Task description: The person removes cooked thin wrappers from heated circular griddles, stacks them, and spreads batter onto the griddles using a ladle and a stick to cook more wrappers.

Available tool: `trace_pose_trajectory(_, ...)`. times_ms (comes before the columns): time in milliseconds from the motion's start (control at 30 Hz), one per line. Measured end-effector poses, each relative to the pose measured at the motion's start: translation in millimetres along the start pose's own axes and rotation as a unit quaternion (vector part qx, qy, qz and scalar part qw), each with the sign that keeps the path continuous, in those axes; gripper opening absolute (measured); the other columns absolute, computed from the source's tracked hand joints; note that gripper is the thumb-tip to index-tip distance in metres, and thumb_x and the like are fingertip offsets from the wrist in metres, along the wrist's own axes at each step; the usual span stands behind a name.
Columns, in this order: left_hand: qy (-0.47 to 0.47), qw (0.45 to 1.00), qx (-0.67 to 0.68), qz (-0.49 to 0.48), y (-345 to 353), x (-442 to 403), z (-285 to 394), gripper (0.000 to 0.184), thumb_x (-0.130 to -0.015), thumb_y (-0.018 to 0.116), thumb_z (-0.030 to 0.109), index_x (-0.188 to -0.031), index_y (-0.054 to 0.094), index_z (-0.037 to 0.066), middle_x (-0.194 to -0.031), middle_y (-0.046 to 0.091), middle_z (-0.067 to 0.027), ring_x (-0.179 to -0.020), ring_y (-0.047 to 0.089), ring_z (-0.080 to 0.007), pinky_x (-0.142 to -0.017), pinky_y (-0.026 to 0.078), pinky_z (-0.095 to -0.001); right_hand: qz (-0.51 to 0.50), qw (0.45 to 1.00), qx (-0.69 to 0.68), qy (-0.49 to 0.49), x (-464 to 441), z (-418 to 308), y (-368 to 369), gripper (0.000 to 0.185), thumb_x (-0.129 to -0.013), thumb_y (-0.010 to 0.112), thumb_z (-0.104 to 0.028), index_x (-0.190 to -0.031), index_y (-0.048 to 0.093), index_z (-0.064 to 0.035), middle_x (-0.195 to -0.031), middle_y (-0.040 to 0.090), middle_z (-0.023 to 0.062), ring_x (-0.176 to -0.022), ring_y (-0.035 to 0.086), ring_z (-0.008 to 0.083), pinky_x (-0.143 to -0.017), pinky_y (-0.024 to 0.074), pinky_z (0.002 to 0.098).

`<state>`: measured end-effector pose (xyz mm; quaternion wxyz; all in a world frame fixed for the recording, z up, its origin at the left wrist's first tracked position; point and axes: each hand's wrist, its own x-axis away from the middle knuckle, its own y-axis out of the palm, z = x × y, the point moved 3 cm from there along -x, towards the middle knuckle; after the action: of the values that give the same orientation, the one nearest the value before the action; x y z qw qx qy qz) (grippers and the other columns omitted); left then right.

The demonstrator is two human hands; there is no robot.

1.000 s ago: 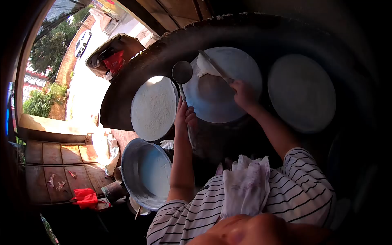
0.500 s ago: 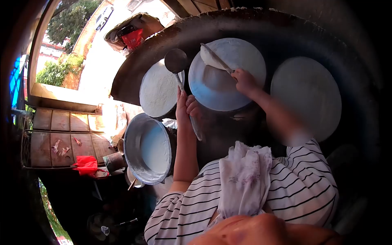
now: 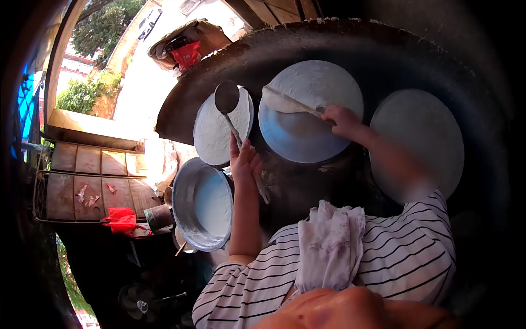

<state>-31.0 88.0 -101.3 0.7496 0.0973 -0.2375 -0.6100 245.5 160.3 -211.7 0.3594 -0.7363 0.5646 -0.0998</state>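
Note:
My left hand [image 3: 245, 160] is wrapped loosely round the handle of a dark, round-bowled ladle [image 3: 227, 97], its bowl raised over the left round griddle. With my right hand [image 3: 345, 122] I grip a long, thin, flat spatula [image 3: 302, 105]. Its blade lies across the middle round griddle [image 3: 307, 143], against a white layer of batter [image 3: 315, 79] that covers the far part of that surface. The near part of the griddle shows bare and bluish. A white layer [image 3: 219, 131] covers the left griddle.
A deep metal pot [image 3: 178, 211] of white liquid stands left of my left forearm. At right is another pale round surface [image 3: 419, 142]. A dark curved rim [image 3: 350, 27] runs behind the griddles. A red bag [image 3: 120, 220] and a metal can [image 3: 158, 217] sit at left.
The spatula has swung flatter and its tip has come nearer to me, with the edge of the white layer along it. The ladle stays over the left griddle. The whole view has shifted slightly.

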Motion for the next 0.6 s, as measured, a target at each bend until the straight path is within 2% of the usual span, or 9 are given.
trace_pose_trajectory(100,0.027,0.996,-0.083,0.003,-10.3,1.1,10.5,0.052,-0.094,0.049,0.008,-0.141,0.032,0.023,-0.057,0.032,0.0040,-0.039,0.026,-0.0048,-0.032,0.023,-0.0205,-0.036,0.996,-0.080,0.002,1.9,17.2,-33.9,0.033,-0.063,0.058,0.005,-0.091,0.070,-0.0064,-0.102,0.064,0.0098,-0.095,0.059,0.0287,-0.082,0.0478,0.0363)
trace_pose_trajectory(133,0.027,0.995,-0.093,0.002,-9.9,-1.5,9.9,0.057,-0.093,0.051,0.007,-0.143,0.028,0.021,-0.056,0.034,0.0034,-0.038,0.029,-0.0057,-0.033,0.024,-0.0218,-0.028,0.992,-0.114,0.050,-9.2,40.6,-36.0,0.034,-0.062,0.060,0.004,-0.092,0.071,-0.0073,-0.106,0.065,0.0095,-0.098,0.059,0.0277,-0.084,0.0475,0.0349)
trace_pose_trajectory(233,0.041,0.994,-0.097,0.010,-2.4,-23.1,0.8,0.063,-0.091,0.053,0.005,-0.145,0.024,0.019,-0.053,0.036,0.0025,-0.036,0.030,-0.0076,-0.033,0.026,-0.0237,0.066,0.993,0.094,0.017,-56.1,55.3,-29.8,0.033,-0.063,0.060,0.004,-0.092,0.071,-0.0075,-0.104,0.065,0.0079,-0.098,0.058,0.0278,-0.084,0.0475,0.0349)
trace_pose_trajectory(300,0.045,0.993,-0.107,0.030,4.7,-29.0,-4.6,0.059,-0.093,0.051,0.008,-0.144,0.027,0.024,-0.056,0.031,0.0046,-0.038,0.025,-0.0054,-0.033,0.023,-0.0215,0.003,0.999,0.044,-0.031,-55.1,26.6,-13.1,0.030,-0.065,0.059,0.004,-0.090,0.071,-0.0063,-0.102,0.065,0.0064,-0.098,0.058,0.0281,-0.084,0.0475,0.0352)
trace_pose_trajectory(400,0.040,0.992,-0.117,0.023,-3.0,-13.9,-1.4,0.060,-0.092,0.052,0.008,-0.145,0.026,0.022,-0.054,0.032,0.0044,-0.037,0.027,-0.0056,-0.033,0.024,-0.0226,-0.066,0.996,-0.003,-0.055,-21.2,5.5,-0.8,0.033,-0.063,0.059,0.006,-0.092,0.071,-0.0051,-0.100,0.065,0.0068,-0.096,0.059,0.0276,-0.083,0.0476,0.0343)
trace_pose_trajectory(500,0.058,0.967,-0.246,0.029,-24.8,5.5,2.2,0.062,-0.092,0.053,0.008,-0.145,0.025,0.019,-0.051,0.035,0.0035,-0.035,0.031,-0.0061,-0.032,0.026,-0.0235,-0.146,0.985,-0.058,-0.066,-16.4,11.4,-23.8,0.035,-0.061,0.059,0.007,-0.092,0.071,-0.0042,-0.099,0.065,0.0086,-0.096,0.060,0.0274,-0.084,0.0475,0.0335)
trace_pose_trajectory(600,0.034,0.953,-0.300,0.025,-33.4,-5.0,-8.6,0.065,-0.091,0.054,0.007,-0.146,0.023,0.018,-0.050,0.038,0.0046,-0.035,0.032,-0.0059,-0.032,0.028,-0.0238,-0.043,0.995,-0.089,-0.032,-46.1,35.6,-24.0,0.035,-0.059,0.060,0.007,-0.091,0.070,-0.0033,-0.097,0.066,0.0101,-0.096,0.061,0.0271,-0.084,0.0476,0.0337)
